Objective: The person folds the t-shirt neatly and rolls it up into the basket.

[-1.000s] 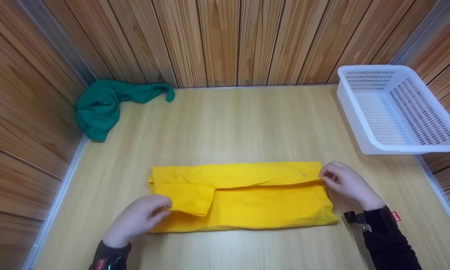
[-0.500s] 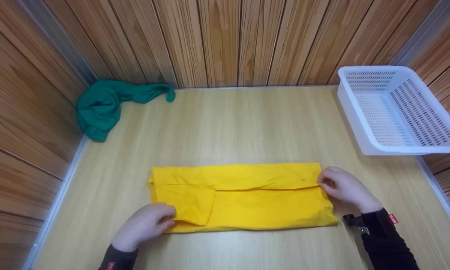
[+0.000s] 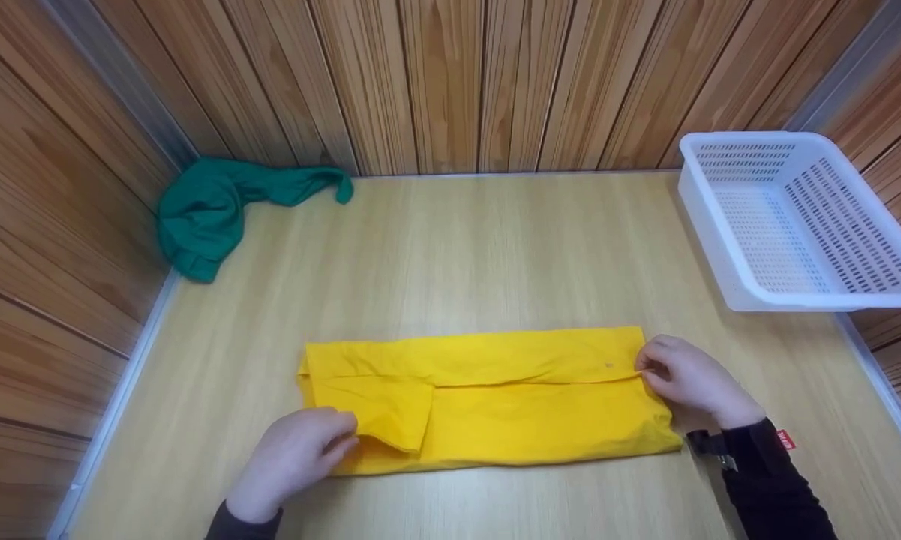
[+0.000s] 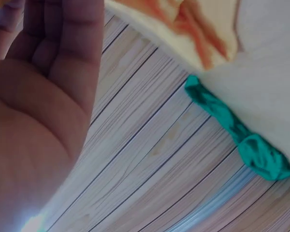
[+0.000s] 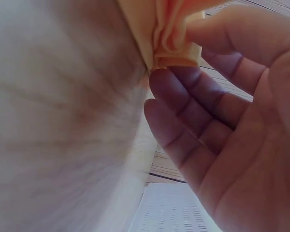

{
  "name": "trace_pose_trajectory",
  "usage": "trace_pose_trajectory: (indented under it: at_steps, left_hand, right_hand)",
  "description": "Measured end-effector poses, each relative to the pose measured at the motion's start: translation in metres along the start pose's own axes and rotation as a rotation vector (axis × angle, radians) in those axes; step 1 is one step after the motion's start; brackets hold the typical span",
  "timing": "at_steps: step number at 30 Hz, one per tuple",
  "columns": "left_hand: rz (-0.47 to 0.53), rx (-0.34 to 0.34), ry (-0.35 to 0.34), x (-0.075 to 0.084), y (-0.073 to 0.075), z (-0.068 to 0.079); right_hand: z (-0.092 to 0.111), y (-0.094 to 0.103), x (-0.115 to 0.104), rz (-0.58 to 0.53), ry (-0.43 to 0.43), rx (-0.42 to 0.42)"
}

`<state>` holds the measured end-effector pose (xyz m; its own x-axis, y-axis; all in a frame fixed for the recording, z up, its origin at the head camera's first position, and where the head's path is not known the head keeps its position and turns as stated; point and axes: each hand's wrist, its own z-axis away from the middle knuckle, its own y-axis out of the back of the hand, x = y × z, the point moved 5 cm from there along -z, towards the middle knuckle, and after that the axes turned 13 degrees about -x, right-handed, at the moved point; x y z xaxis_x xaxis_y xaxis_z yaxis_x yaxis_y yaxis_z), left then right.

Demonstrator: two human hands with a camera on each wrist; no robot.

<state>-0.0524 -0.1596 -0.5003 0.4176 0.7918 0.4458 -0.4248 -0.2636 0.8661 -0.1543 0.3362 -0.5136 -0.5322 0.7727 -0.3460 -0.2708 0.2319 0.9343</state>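
Left hand (image 3: pixel 294 459) pinches the edge of the small flap (image 3: pixel 399 409), right hand (image 3: pixel 696 380) the top-layer edge of the yellow cloth (image 3: pixel 540 420). Tension both evenly, lay flat, no wrinkles.

middle: wide tabletop (image 3: pixel 525 255) is giving room past the folded yellow cloth (image 3: pixel 533 424) | far left: green cloth (image 3: pixel 202 214) is blocking | far right: white slotted basket (image 3: pixel 788 302) is blocking | back: plank wall (image 3: pixel 450 90) is blocking
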Motion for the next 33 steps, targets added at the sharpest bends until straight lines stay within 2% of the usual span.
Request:
trace_pose_trajectory:
  at_steps: [4, 11, 17, 25, 29, 33]
  left_hand:
    - [0.000, -0.032, -0.007, 0.004, -0.003, 0.001]
    - [0.002, -0.114, -0.010, 0.000, -0.026, -0.004]
    - [0.045, -0.136, 0.029, -0.007, -0.035, -0.005]
    - [0.104, -0.124, 0.115, -0.012, -0.035, -0.007]
    - [0.062, -0.091, 0.140, -0.007, -0.035, -0.009]
    - [0.016, -0.035, 0.134, 0.002, -0.035, -0.012]
  right_hand:
    - [0.001, 0.000, -0.002, 0.015, 0.018, 0.005]
    - [0.000, 0.002, -0.004, 0.021, 0.025, 0.006]
    - [-0.002, 0.001, -0.004, 0.034, -0.011, -0.020]
    - [-0.012, 0.002, -0.012, 0.095, -0.035, -0.022]
    - [-0.020, 0.005, -0.021, 0.106, -0.005, -0.005]
    - [-0.029, 0.004, -0.031, 0.103, 0.029, -0.001]
